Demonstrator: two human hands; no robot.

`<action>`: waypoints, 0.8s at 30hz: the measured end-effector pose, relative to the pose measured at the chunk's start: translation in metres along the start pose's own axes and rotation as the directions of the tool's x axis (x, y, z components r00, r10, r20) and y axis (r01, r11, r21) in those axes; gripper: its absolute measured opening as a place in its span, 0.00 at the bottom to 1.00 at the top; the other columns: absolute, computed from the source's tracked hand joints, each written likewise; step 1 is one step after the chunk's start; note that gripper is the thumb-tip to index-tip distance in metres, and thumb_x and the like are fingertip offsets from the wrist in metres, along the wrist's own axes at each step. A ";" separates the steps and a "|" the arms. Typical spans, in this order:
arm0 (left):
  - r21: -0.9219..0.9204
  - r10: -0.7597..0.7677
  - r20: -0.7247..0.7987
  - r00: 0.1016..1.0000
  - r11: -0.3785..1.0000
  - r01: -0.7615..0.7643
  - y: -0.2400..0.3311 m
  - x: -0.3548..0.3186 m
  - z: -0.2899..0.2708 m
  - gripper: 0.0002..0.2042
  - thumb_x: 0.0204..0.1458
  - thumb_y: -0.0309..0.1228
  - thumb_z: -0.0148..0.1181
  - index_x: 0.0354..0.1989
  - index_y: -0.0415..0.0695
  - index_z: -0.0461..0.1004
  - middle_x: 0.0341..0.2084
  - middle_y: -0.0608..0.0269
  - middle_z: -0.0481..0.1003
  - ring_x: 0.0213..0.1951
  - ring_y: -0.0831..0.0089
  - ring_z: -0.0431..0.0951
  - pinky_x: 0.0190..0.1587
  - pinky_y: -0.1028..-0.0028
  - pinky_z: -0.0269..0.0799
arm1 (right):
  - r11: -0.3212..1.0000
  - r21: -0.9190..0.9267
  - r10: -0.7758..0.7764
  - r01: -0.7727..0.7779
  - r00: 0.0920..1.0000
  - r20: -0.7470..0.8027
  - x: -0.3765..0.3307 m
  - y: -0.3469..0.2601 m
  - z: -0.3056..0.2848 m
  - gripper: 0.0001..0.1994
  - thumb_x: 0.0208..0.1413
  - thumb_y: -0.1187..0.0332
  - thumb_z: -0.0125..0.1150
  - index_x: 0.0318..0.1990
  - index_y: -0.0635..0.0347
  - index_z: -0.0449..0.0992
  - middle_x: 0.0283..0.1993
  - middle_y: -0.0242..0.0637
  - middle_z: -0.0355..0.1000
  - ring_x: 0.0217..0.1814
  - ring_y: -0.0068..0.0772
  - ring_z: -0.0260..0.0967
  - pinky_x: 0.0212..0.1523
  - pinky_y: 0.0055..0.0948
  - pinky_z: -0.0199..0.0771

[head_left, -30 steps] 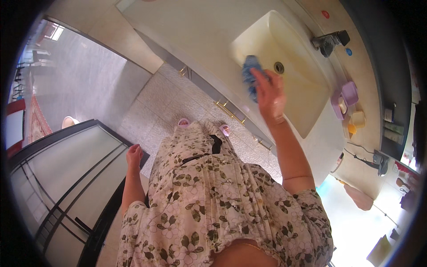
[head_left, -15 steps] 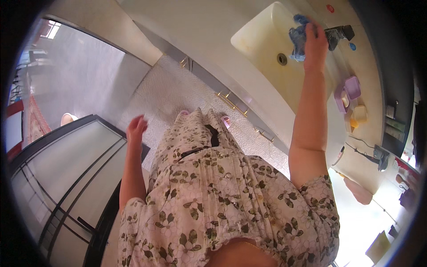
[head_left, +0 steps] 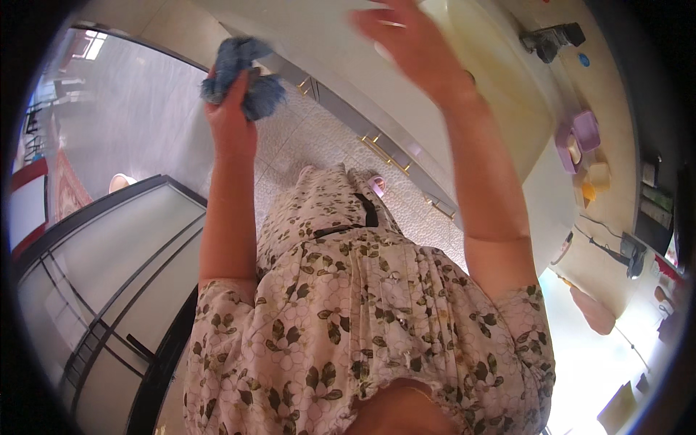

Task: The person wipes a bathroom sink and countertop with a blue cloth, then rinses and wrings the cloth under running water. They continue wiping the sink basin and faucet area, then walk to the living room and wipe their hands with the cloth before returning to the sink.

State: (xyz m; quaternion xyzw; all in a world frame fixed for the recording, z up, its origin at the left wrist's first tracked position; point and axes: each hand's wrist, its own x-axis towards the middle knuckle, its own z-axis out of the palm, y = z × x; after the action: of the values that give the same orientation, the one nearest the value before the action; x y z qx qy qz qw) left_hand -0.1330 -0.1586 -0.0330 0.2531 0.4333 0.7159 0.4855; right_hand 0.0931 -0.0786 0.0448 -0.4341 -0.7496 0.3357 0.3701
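A crumpled blue cloth [head_left: 261,93] is gripped in my left hand [head_left: 230,116], raised in front of the counter's far left part. My fingers wrap round it, and its loose folds stick out on both sides. Over the pale counter [head_left: 319,32], beside the cream sink [head_left: 507,109], hovers my right hand [head_left: 424,58]. Its fingers are stretched out, somewhat smeared by motion, with nothing in them. The forearm covers part of the basin and most of its drain.
Behind the sink stands a dark faucet [head_left: 552,40]. A lilac soap box [head_left: 584,130] and a yellow dish [head_left: 598,176] sit at the right. Drawers with gold handles [head_left: 384,154] front the counter. A black-framed glass door [head_left: 116,246] stands at left.
The blue cloth has gone from my right hand over the sink to my left hand. My left hand has risen, and the right has swung left, away from the faucet, with its fingers opened.
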 end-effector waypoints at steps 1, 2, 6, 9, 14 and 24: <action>-0.037 0.032 -0.068 0.997 0.999 -0.034 -0.004 0.011 -0.019 0.16 0.50 0.21 0.57 0.49 0.42 0.68 0.38 0.60 0.74 0.38 0.67 0.77 0.38 0.68 0.75 | 0.993 0.040 0.111 -0.110 0.994 -0.006 -0.009 0.005 -0.023 0.17 0.56 0.60 0.54 0.50 0.59 0.71 0.45 0.36 0.73 0.45 0.25 0.69 0.46 0.24 0.67; -0.021 0.062 -0.118 0.991 0.998 -0.064 -0.012 0.024 -0.040 0.16 0.50 0.21 0.57 0.48 0.42 0.69 0.38 0.60 0.74 0.38 0.67 0.77 0.38 0.68 0.75 | 0.972 0.079 0.221 -0.220 0.975 -0.011 -0.017 0.008 -0.042 0.17 0.57 0.64 0.52 0.52 0.59 0.70 0.47 0.35 0.72 0.46 0.25 0.68 0.47 0.24 0.67; -0.024 0.086 -0.236 0.968 0.995 -0.094 -0.041 0.071 -0.065 0.14 0.48 0.22 0.58 0.44 0.42 0.68 0.34 0.62 0.73 0.35 0.69 0.75 0.35 0.70 0.74 | 0.906 0.180 0.394 -0.383 0.918 -0.033 -0.074 0.026 -0.063 0.13 0.57 0.69 0.52 0.48 0.60 0.73 0.41 0.34 0.73 0.44 0.23 0.69 0.48 0.21 0.67; -0.100 0.058 -0.230 0.971 0.992 -0.083 -0.068 0.103 -0.046 0.15 0.47 0.23 0.59 0.44 0.43 0.66 0.35 0.63 0.72 0.36 0.71 0.74 0.33 0.71 0.74 | 0.846 0.208 0.504 -0.491 0.864 -0.009 -0.110 0.033 -0.069 0.13 0.58 0.69 0.52 0.49 0.60 0.73 0.41 0.34 0.73 0.44 0.23 0.69 0.48 0.21 0.67; 0.062 0.058 -0.375 0.925 0.997 -0.038 -0.079 0.103 0.010 0.21 0.49 0.25 0.56 0.51 0.40 0.59 0.43 0.59 0.68 0.41 0.68 0.70 0.42 0.70 0.71 | 0.793 0.285 0.584 -0.538 0.805 -0.105 -0.158 0.041 -0.080 0.13 0.58 0.70 0.52 0.49 0.62 0.72 0.40 0.33 0.72 0.42 0.22 0.68 0.46 0.23 0.68; 0.081 -0.531 -0.136 0.836 0.835 0.544 -0.115 -0.113 0.107 0.33 0.53 0.31 0.55 0.61 0.42 0.40 0.51 0.53 0.61 0.50 0.68 0.63 0.52 0.70 0.63 | 0.770 0.334 0.597 -0.544 0.798 -0.077 -0.187 0.039 -0.080 0.12 0.60 0.71 0.50 0.49 0.64 0.72 0.39 0.34 0.72 0.41 0.23 0.67 0.47 0.24 0.68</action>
State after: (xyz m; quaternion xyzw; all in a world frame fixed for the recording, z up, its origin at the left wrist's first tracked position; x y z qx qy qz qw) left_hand 0.0513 -0.2044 -0.0728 0.1099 0.5534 0.5366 0.6275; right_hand 0.2417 -0.2164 0.0031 -0.6098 -0.4865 0.4999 0.3762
